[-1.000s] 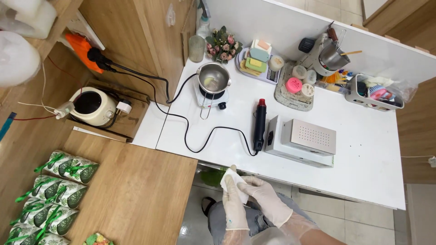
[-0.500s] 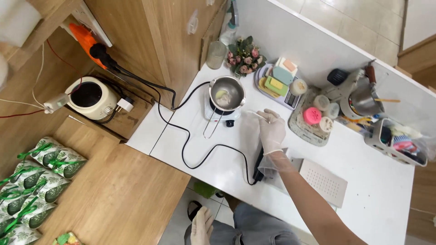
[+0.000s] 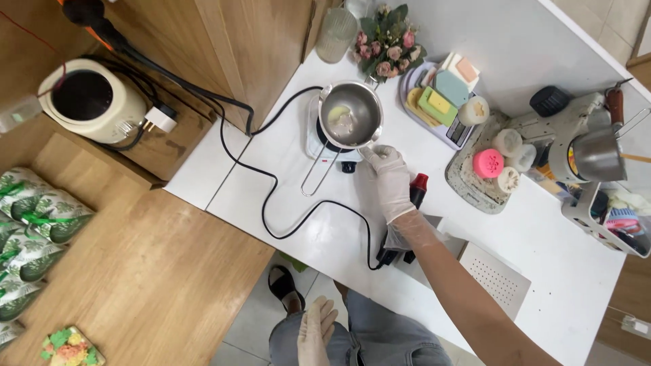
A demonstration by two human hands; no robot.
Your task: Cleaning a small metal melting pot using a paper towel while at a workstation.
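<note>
Steel pot, pale melt inside; right hand touching rim.

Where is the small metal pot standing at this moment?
In the head view, the metal pot stands on a small white heater near the white table's far edge, beside the pink flowers, with the gloved right hand at its rim.

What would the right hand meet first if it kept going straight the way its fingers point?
The right hand points up and left toward the steel pot on the small hot plate. It would most likely meet the pot's rim first; height above the table is unclear.
</note>
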